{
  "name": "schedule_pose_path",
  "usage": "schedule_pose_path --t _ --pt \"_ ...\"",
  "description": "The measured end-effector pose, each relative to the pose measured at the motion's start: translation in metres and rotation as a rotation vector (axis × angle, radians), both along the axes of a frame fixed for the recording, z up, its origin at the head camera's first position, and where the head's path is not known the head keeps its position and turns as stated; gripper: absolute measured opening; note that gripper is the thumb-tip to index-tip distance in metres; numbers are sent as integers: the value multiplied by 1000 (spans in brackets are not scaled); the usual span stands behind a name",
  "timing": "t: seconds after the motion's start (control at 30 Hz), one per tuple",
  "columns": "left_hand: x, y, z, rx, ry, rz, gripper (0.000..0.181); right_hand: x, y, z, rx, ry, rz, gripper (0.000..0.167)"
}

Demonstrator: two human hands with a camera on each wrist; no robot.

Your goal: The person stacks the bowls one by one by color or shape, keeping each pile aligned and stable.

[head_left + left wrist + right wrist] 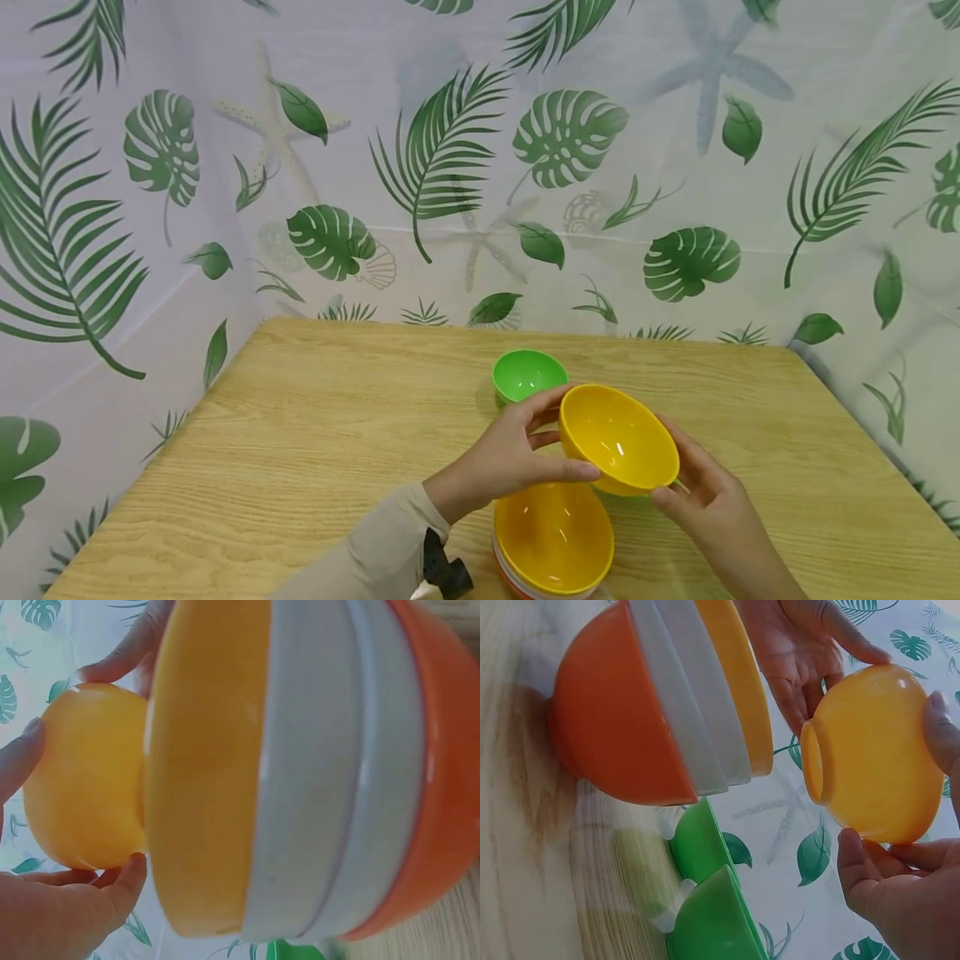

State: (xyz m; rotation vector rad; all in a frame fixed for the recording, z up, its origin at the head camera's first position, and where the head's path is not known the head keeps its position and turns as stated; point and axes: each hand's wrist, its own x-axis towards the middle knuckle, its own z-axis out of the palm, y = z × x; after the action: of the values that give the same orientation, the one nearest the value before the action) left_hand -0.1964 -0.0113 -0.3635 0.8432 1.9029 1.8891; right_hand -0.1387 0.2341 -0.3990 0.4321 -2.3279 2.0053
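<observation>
Both hands hold a yellow bowl [618, 433] in the air, tilted with its inside facing the head camera. My left hand [502, 458] grips its left rim, thumb at the front edge. On the opposite side, the fingers and thumb of my right hand [708, 500] pinch the rim. Just below stands a stack of nested bowls, topped by another yellow bowl [555, 542]. Under that come white bowls [315, 780], with an orange bowl [619, 712] at the bottom. The held bowl's rounded underside and foot ring show in the right wrist view.
A green bowl [528, 372] stands upright behind the hands on the wooden table [360, 400]. A second green bowl [716, 922] appears in the right wrist view, mostly hidden in the head view. A leaf-patterned cloth [450, 275] hangs around the table.
</observation>
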Motion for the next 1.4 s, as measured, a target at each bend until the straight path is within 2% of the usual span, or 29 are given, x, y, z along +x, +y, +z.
schedule_pose_path --t 0.17,0.43,0.53,0.7,0.87,0.97,1.1,1.27,1.4 --pt "0 -4 -3 15 5 -16 73 0 -2 3 -27 9 11 60" --pt "3 -12 -8 -15 4 5 89 5 -5 4 -13 -71 33 66" --pt "4 -17 -8 -33 22 -2 89 6 -8 6 24 -42 40 69" --pt "7 -23 -8 -39 55 -22 81 9 -14 9 78 81 55 68" --pt "12 -30 -10 -32 40 -37 81 12 -19 12 160 164 44 72" --pt "15 -35 -13 -54 31 -44 87 14 -22 13 233 167 31 75" --pt "18 -41 -17 -92 63 -55 95 15 -24 11 264 153 54 77" --pt "21 -46 -21 -101 91 -60 90 17 -26 7 276 155 76 81" --pt "24 -47 -24 -99 118 -60 85 18 -28 5 273 188 81 85"
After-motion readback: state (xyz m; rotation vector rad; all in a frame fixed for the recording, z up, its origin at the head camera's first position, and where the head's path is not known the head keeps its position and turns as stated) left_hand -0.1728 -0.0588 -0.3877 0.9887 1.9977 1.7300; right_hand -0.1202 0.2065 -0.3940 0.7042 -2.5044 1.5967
